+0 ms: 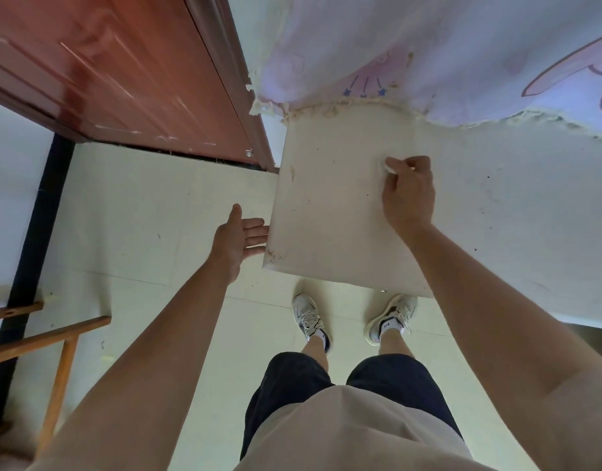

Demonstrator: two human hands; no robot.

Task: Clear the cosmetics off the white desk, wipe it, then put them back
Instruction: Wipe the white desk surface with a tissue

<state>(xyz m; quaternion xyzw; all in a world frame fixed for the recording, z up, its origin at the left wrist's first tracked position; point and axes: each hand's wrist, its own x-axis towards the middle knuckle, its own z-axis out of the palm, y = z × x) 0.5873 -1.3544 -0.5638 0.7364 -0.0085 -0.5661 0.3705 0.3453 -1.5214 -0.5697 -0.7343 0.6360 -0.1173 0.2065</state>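
— So, where does the white desk point(326, 232) sit just now?

— Directly under the right hand point(408, 195). That hand is curled round a small white wad point(389, 168), tissue or pad I cannot tell, and presses it to the top. No cosmetics show anywhere on the surface, so I judge the clearing done and the wiping under way. Dark specks dot the top to the right of that hand.

— And the other hand?

— The left hand point(240, 236) is spread wide, palm up, fingers straight, holding nothing. It sits at the desk's side edge, down and to the left of the right hand. My guess is that it waits there to catch dust swept off the edge.

— Beyond that?

— A lilac cloth point(428, 45) with a frayed hem hangs past the right hand's fingertips, covering the desk's far edge. A red-brown door point(123, 79) stands beyond the left hand. Pale floor tiles point(140, 215) and white trainers point(309, 317) lie below both wrists.

— Any writing?

— None readable. The cloth bears small blue stars and a cartoon outline, and a mark on one trainer's tongue is too small to make out.
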